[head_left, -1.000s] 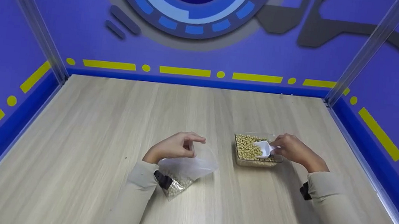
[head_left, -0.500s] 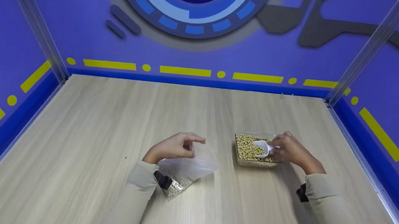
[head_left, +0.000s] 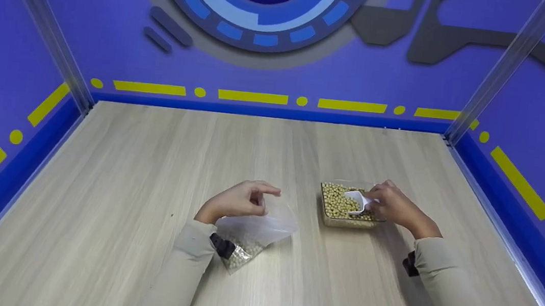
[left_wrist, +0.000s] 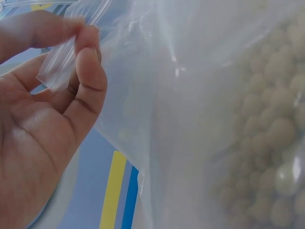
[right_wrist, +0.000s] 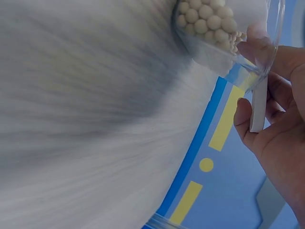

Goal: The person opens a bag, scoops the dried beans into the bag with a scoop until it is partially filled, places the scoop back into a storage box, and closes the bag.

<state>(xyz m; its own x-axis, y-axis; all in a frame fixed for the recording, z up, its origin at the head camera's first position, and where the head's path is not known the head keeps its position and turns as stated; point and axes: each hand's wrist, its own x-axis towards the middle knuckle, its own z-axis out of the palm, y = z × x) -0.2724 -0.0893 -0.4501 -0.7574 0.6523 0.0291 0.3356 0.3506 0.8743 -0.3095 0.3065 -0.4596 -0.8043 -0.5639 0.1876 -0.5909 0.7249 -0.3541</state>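
My left hand [head_left: 238, 203] pinches the zip edge of a clear zip bag [head_left: 277, 224] by its upper corner. In the left wrist view the bag's ridged strip lies between the fingertips [left_wrist: 90, 64], and pale round beans fill its lower part. My right hand [head_left: 397, 207] grips a white scoop [head_left: 355, 199] by its handle, the handle's end showing against the palm in the right wrist view. The scoop's bowl sits tilted among yellowish dried beans [head_left: 335, 200] in a clear rectangular container [head_left: 349, 225]. The left forearm and its black wrist strap hide part of the bag.
The wood-grain table [head_left: 148, 159] carries the bag left of the container, with a strip of tabletop between them. Blue-purple panels [head_left: 87, 24] with yellow marks enclose the back and both sides.
My right hand has shifted slightly left, pushing the scoop a little further into the beans. The left hand and the bag have stayed where they were.
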